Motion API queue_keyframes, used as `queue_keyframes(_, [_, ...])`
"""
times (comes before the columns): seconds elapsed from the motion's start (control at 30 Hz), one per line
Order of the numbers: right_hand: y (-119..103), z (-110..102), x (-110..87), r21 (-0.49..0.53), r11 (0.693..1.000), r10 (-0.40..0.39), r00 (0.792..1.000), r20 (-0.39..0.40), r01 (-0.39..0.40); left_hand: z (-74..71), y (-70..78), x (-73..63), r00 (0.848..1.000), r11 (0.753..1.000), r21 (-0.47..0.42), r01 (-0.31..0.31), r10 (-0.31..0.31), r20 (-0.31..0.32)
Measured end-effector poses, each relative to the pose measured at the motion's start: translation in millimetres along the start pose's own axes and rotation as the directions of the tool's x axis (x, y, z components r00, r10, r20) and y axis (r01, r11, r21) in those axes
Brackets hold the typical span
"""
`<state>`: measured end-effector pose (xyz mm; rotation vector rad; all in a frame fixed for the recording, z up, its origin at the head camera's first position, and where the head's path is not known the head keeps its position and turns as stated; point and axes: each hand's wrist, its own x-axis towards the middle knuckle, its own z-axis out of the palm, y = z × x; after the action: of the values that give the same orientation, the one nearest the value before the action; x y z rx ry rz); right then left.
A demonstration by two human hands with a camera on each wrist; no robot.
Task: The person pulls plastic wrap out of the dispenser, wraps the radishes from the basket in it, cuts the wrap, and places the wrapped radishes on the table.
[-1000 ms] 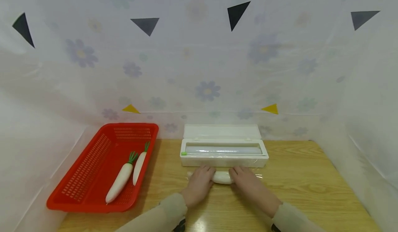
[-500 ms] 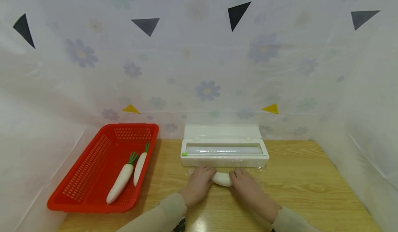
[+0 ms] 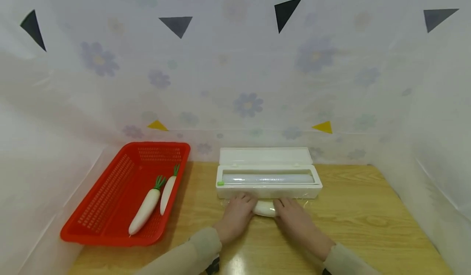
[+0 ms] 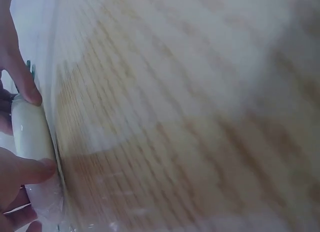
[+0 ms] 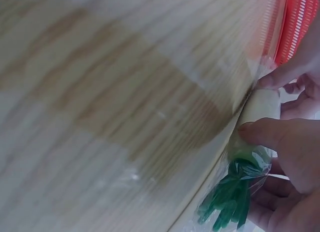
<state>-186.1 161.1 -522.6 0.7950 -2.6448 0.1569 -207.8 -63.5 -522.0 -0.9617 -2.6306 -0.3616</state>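
Note:
A white radish [image 3: 265, 208] wrapped in clear plastic film lies crosswise on the table, just in front of the white cling film box [image 3: 268, 192]. My left hand [image 3: 237, 215] grips its left part, and my right hand [image 3: 293, 221] grips its right part. In the left wrist view, the thumb lies along the near side of the white body [image 4: 34, 134], fingers on the far side. Green leaf stems [image 5: 230, 197] show under crinkled film beyond the right hand in the right wrist view. The palms hide parts of the radish in the head view.
A red basket [image 3: 110, 241] at the left holds two unwrapped radishes [image 3: 145, 211] with green tops. The box lid [image 3: 265, 156] stands up at the back, exposing the film roll [image 3: 268, 179]; a green slider [image 3: 220, 183] sits at its left. Patterned curtains surround the wooden table [image 3: 353, 213].
The radish tilted slightly half a second ago and now lies nearly level. Both hands keep their hold near the box. The head view has shifted a little.

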Motion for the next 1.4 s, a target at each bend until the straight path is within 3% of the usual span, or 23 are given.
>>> queue_keyframes(0.13, [1, 3, -1.9, 0.025, 0.999, -0.022, 0.999, -0.038, 0.023, -2.7, 2.5, -6.3, 1.0, 0.998, 0.06, -0.001, 0.0, 0.005])
queue_keyframes(0.23, [0, 4, -3.7, 0.016, 0.999, -0.047, 0.998, -0.045, 0.047, -4.6, 3.3, -11.3, 1.0, 0.999, 0.04, 0.006, -0.006, 0.004])
queue_keyframes(0.33, [0, 5, -3.5, 0.019, 0.998, -0.063, 0.996, -0.056, 0.065, -7.5, 1.5, -15.1, 0.998, 0.992, -0.109, 0.064, -0.067, -0.019])
queue_keyframes(0.43, [3, 4, -1.3, 0.037, 0.997, -0.066, 0.996, -0.067, 0.069, -9.3, -2.7, -18.2, 0.977, 0.948, -0.279, 0.155, -0.188, -0.099])
queue_keyframes(0.47, [5, 4, -1.2, 0.042, 0.997, -0.068, 0.996, -0.065, 0.071, -9.8, -4.0, -19.3, 0.961, 0.925, -0.331, 0.187, -0.242, -0.133])
queue_keyframes(0.53, [7, 4, -0.7, 0.05, 0.996, -0.073, 0.996, -0.055, 0.076, -8.6, -7.2, -22.0, 0.914, 0.884, -0.396, 0.247, -0.348, -0.208])
queue_keyframes(0.67, [11, 4, 0.6, 0.071, 0.994, -0.081, 0.996, -0.029, 0.083, -4.7, -13.4, -27.2, 0.78, 0.781, -0.506, 0.366, -0.554, -0.29])
queue_keyframes(0.7, [11, 4, 0.8, 0.077, 0.994, -0.081, 0.996, -0.026, 0.083, -3.9, -14.9, -28.1, 0.751, 0.757, -0.521, 0.395, -0.592, -0.291])
queue_keyframes(0.77, [13, 4, 1.4, 0.093, 0.992, -0.083, 0.996, -0.013, 0.083, -2.6, -17.5, -29.4, 0.708, 0.721, -0.538, 0.437, -0.645, -0.288])
queue_keyframes(0.87, [16, 3, 1.5, 0.124, 0.988, -0.097, 0.995, 0.003, 0.096, -2.4, -19.9, -30.9, 0.682, 0.689, -0.553, 0.469, -0.68, -0.268])
queue_keyframes(1.03, [18, 3, 2.1, 0.156, 0.981, -0.126, 0.991, 0.036, 0.119, -2.2, -20.9, -30.4, 0.676, 0.647, -0.591, 0.481, -0.703, -0.22])
queue_keyframes(1.1, [18, 3, 2.6, 0.153, 0.981, -0.126, 0.991, 0.047, 0.118, -0.9, -20.6, -30.0, 0.667, 0.645, -0.589, 0.487, -0.71, -0.225])
queue_keyframes(1.17, [17, 2, 2.6, 0.154, 0.982, -0.119, 0.991, 0.061, 0.109, -0.5, -18.6, -30.6, 0.673, 0.672, -0.558, 0.487, -0.696, -0.252])
queue_keyframes(1.23, [17, 0, 2.7, 0.158, 0.982, -0.119, 0.991, 0.067, 0.107, -0.8, -14.5, -31.3, 0.714, 0.733, -0.496, 0.466, -0.642, -0.278])
queue_keyframes(1.3, [17, -2, 2.0, 0.177, 0.979, -0.117, 0.99, 0.073, 0.103, -2.3, -9.2, -31.3, 0.792, 0.826, -0.383, 0.415, -0.535, -0.294])
queue_keyframes(1.37, [17, -4, 0.9, 0.204, 0.974, -0.119, 0.99, 0.075, 0.102, -4.5, -3.2, -31.0, 0.88, 0.907, -0.254, 0.336, -0.399, -0.259])
queue_keyframes(1.4, [16, -5, 0.2, 0.222, 0.969, -0.124, 0.99, 0.072, 0.105, -5.3, -0.1, -31.2, 0.915, 0.935, -0.202, 0.292, -0.334, -0.225])
